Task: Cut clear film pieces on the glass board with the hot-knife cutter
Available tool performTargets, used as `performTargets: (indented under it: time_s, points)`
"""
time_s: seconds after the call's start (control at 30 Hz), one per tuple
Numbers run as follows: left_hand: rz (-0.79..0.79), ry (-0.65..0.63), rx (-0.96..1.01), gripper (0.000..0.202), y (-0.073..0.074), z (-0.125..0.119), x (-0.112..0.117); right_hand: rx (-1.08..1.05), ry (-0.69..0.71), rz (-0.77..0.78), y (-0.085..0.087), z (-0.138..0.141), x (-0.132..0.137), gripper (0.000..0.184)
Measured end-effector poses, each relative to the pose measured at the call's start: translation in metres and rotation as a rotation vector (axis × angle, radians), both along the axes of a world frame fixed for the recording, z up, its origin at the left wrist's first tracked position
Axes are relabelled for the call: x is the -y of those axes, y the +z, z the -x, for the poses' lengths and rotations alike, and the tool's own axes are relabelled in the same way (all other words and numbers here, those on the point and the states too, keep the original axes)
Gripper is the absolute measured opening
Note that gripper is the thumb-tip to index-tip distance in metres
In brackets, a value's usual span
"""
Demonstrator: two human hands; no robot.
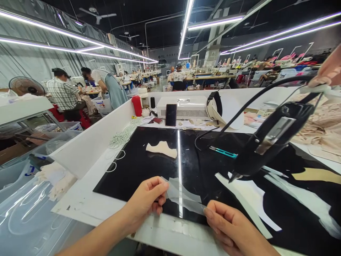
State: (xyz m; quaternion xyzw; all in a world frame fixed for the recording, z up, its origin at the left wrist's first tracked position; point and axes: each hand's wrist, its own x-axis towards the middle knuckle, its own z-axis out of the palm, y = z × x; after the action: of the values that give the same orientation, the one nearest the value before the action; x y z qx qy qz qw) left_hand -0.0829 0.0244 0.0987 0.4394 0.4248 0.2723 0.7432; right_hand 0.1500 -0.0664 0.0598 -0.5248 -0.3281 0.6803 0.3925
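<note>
A thin see-through piece [190,196] with a curved edge, either film or sheer fabric, stretches between my hands over the front of the black work surface [128,177]. My left hand [149,195] pinches its left end between thumb and fingers. At its right end, my right hand [226,220] grips a corner the same way. A cream cut fabric piece [161,148] lies flat beyond my left hand. White and pale cut pieces [252,199] lie to the right of my right hand. Above them hangs a black tool [269,142] with a pointed tip and a cable.
Teal-handled thread snips [223,152] lie near the black tool. A phone [171,114] leans against a white vented box [183,106] at the back. Light green cord [119,138] is heaped along the left wall [90,142]. Beige fabric [317,121] is piled at right. People work farther away.
</note>
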Motion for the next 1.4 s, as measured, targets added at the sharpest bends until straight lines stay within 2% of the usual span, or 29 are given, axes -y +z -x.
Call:
performTargets:
  time_s: [0.2,0.4,0.53,0.73,0.97,1.2,1.4]
  points:
    - [0.045,0.047,0.029,0.060,-0.004,0.000,-0.004,-0.137,0.090,0.032,0.002,0.003,0.000,0.073]
    - [0.043,0.064,0.050,0.060,-0.001,0.001,-0.003,-0.146,0.177,-0.014,0.003,0.009,0.004,0.072]
    - [0.034,0.057,0.049,0.058,-0.001,0.003,-0.004,-0.125,0.172,-0.022,0.005,0.011,0.004,0.072]
    - [-0.070,0.030,-0.003,0.052,-0.002,0.010,-0.008,-0.006,0.067,0.000,0.017,0.008,0.002,0.070]
    - [-0.181,-0.020,-0.140,0.042,0.002,0.017,-0.009,0.117,-0.046,-0.062,0.027,0.008,0.001,0.062]
    - [-0.279,-0.021,-0.146,0.030,0.000,0.017,-0.010,0.227,-0.199,-0.164,0.025,0.014,0.000,0.049]
    - [-0.295,0.029,-0.130,0.027,0.001,0.013,-0.008,0.387,-0.310,-0.243,0.022,0.020,0.001,0.034]
